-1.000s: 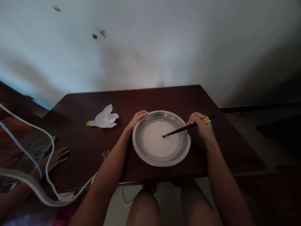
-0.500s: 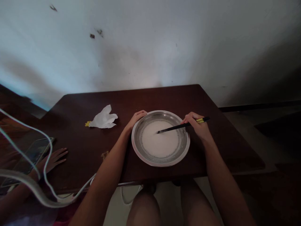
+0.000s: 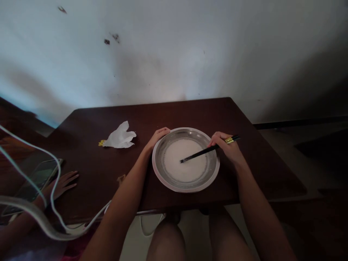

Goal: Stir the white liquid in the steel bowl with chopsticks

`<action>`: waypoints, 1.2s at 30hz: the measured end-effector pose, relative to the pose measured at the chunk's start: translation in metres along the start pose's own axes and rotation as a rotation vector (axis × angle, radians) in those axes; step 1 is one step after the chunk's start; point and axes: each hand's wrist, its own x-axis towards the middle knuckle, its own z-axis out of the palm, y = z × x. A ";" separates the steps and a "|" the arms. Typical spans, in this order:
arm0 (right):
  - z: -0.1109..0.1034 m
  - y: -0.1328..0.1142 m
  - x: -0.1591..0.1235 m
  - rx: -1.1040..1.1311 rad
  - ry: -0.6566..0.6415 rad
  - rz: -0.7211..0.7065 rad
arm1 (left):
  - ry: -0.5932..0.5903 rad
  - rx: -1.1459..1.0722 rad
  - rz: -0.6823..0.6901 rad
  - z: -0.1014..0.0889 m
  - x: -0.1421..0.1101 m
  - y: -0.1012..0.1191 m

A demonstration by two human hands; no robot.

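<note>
Behind everything is a pale wall with some dark marks up high on the left side. Up close to it is a dark brown table with a smooth top. On the table, near its front edge, is 1 round metal bowl. It sits flat, right between the person's 2 hands. Inside is a white liquid, with the bowl's gray sides showing all around it.

The left hand touches the far left side of the bowl, with its fingers bent along the rim. Its thumb is hidden, so I cannot tell if it squeezes the rim or just leans on it. The right hand is closed around black chopsticks with gold bands near the top. They tilt down over the right rim, and their low ends are at the white liquid, left of its middle.

Over to the left lies a crumpled white thing with a yellow bit at 1 end. Farther left, another person's hand lies flat on the table beside a phone. Pale cords loop across in front of that person's arm.
</note>
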 end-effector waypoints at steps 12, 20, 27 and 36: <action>-0.001 0.000 0.000 0.003 0.104 -0.002 | 0.008 0.024 0.005 0.003 -0.003 0.005; -0.001 -0.002 0.001 -0.028 0.075 -0.003 | 0.002 0.039 0.008 0.001 -0.001 0.002; -0.001 -0.002 0.000 -0.026 0.026 -0.004 | 0.004 0.027 0.004 0.001 -0.001 0.002; -0.001 -0.001 0.000 -0.036 0.054 -0.001 | 0.014 0.028 0.005 0.003 -0.002 0.004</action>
